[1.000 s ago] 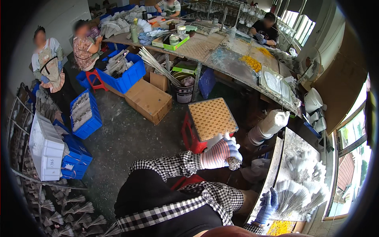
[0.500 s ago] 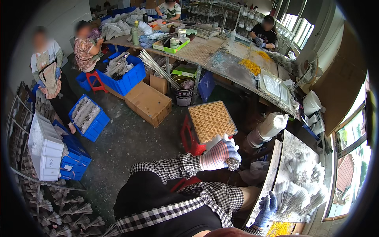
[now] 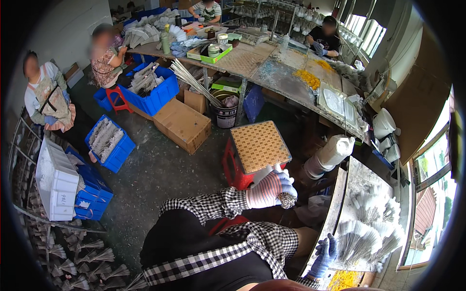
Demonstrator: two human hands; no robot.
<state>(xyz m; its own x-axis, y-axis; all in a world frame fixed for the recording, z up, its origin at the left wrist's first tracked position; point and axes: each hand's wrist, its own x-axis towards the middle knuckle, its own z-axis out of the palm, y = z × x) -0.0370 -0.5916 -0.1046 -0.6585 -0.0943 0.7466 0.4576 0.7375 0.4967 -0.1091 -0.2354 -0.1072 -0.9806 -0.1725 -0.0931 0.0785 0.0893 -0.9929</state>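
Observation:
My left hand (image 3: 270, 189), in a striped white, red and blue glove, is closed round a bundle of thin stems (image 3: 287, 200). The bundle's cut ends face out in a round cluster, while something white shows beyond the fingers. My right hand (image 3: 325, 256), in a blue glove, is held over the near edge of a side table (image 3: 369, 178). Its fingers are apart, and I see nothing in them. Beside it lie several fan-shaped bundles of fine white-tipped stems (image 3: 359, 242). Yellow bands (image 3: 343, 280) lie just below that hand.
A patterned-top stool (image 3: 259, 147) stands ahead of my left hand, with a white jug (image 3: 335, 151) to its right. Blue crates (image 3: 110, 145) and cardboard boxes (image 3: 182, 127) sit on the floor. Several people work around a long table (image 3: 252, 68); another person (image 3: 51, 97) stands left.
The person at the left has shifted left and turned. My left hand keeps its hold on the bundle, almost unmoved. My right hand has moved only slightly.

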